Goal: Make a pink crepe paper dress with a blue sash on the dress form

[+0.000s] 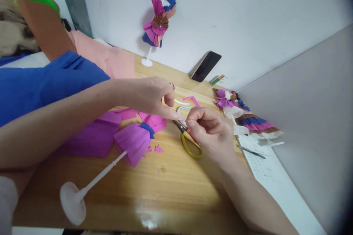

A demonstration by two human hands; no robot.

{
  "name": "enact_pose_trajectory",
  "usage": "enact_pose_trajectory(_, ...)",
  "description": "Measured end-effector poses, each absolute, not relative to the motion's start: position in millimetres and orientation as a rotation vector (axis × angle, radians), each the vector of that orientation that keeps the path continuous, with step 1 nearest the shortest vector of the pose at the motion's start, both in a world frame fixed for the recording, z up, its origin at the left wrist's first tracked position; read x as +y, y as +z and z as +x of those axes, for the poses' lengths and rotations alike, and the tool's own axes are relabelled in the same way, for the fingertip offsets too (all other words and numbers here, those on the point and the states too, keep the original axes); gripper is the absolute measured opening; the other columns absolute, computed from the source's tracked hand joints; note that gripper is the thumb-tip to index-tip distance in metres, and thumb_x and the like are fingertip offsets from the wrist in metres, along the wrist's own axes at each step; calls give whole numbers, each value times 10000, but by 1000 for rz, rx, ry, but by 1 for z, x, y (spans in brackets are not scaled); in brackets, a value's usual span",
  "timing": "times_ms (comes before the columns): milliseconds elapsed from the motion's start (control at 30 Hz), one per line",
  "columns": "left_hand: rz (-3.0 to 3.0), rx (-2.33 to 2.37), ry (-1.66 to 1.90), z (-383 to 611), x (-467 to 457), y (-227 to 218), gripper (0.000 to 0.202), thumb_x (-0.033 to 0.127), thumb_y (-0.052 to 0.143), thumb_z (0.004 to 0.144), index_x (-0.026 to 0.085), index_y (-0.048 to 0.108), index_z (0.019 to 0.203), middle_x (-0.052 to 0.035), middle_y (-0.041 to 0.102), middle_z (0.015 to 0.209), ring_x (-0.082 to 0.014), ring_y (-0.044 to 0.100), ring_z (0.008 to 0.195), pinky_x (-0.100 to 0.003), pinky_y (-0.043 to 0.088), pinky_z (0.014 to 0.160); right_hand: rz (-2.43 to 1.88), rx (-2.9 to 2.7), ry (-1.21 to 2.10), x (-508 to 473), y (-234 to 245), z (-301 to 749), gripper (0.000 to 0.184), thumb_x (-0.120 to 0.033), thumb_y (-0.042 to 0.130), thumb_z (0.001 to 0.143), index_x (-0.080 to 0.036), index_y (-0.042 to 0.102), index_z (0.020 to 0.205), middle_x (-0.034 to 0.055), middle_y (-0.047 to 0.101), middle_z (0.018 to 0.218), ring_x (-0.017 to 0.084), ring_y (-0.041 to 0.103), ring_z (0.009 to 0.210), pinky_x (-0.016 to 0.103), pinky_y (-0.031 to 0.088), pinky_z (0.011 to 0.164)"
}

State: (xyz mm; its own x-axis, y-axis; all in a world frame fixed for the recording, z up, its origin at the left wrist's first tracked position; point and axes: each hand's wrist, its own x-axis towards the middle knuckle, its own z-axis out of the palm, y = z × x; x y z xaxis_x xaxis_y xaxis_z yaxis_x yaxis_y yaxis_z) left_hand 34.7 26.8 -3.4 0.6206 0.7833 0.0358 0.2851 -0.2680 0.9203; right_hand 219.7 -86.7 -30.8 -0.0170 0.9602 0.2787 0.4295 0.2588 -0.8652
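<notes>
My left hand (157, 97) reaches across the table, thumb stretched out and fingers bent apart from it. The thumb tip meets the pinched fingertips of my right hand (211, 130); whatever they pinch is too small to make out. Beneath the hands lie scissors (191, 145) with yellow and red handles and a roll of white tape (182, 110), partly covered. Below my left hand, a doll-like figure of purple and pink crepe paper (135, 137) with a blue band lies on its side, its white stand (73, 203) toward me.
Blue crepe paper (49, 84), pink crepe paper (107, 55) and a bottle (74, 3) are at left. A finished paper figure (158, 25) stands by the wall, near a leaning phone (206, 66). More paper figures (256, 121) and a written sheet with a pen (252, 151) lie right.
</notes>
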Motion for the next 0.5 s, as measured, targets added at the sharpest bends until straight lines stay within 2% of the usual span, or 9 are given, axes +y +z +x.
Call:
enact_pose_trajectory(100, 2071, 798, 347, 27, 23, 11, 96, 224, 772, 642, 164, 704, 611, 33, 506, 520, -127, 513, 558, -233, 356, 594, -1300, -1453, 800, -81, -30, 226, 157, -247, 608, 776, -198, 540, 644, -28, 489, 579, 91, 392, 507, 244, 306, 488)
enact_pose_trajectory(167, 2159, 794, 296, 20, 19, 16, 153, 292, 735, 696, 161, 709, 622, 39, 485, 495, -97, 436, 481, -232, 289, 521, -1327, -1410, 821, -78, -31, 230, 180, -284, 629, 777, -199, 543, 644, -28, 489, 561, 95, 399, 504, 244, 318, 490)
enact_pose_trajectory(233, 2210, 827, 224, 13, 13, 12, 204, 281, 692, 730, 167, 660, 564, 42, 461, 462, -87, 382, 445, -245, 233, 477, -1362, -1464, 851, -76, -32, 231, 185, -301, 655, 765, -195, 555, 650, -21, 510, 573, 102, 424, 517, 248, 332, 497)
enact_pose_trajectory(300, 2277, 879, 119, 8, 3, -1, 294, 202, 623, 753, 164, 536, 474, 49, 393, 428, -77, 316, 427, -265, 192, 471, -1341, -1588, 892, -76, -35, 227, 173, -299, 655, 767, -191, 570, 662, -11, 538, 599, 113, 459, 543, 252, 350, 510)
enact_pose_trajectory(400, 2411, 1016, 93, 5, -9, -27, 318, 207, 555, 780, 170, 425, 492, 46, 379, 448, -89, 308, 460, -280, 178, 505, -1267, -1817, 846, -74, -41, 215, 168, -257, 603, 811, -190, 568, 661, -9, 555, 605, 116, 488, 558, 252, 365, 530)
enact_pose_trajectory(500, 2440, 1085, 32, 4, -14, -47, 260, 246, 507, 802, 169, 469, 556, -2, 524, 567, -131, 430, 574, -280, 242, 566, -1237, -2021, 592, -70, -46, 205, 189, -156, 567, 825, -186, 542, 640, -8, 551, 608, 119, 495, 581, 253, 372, 566)
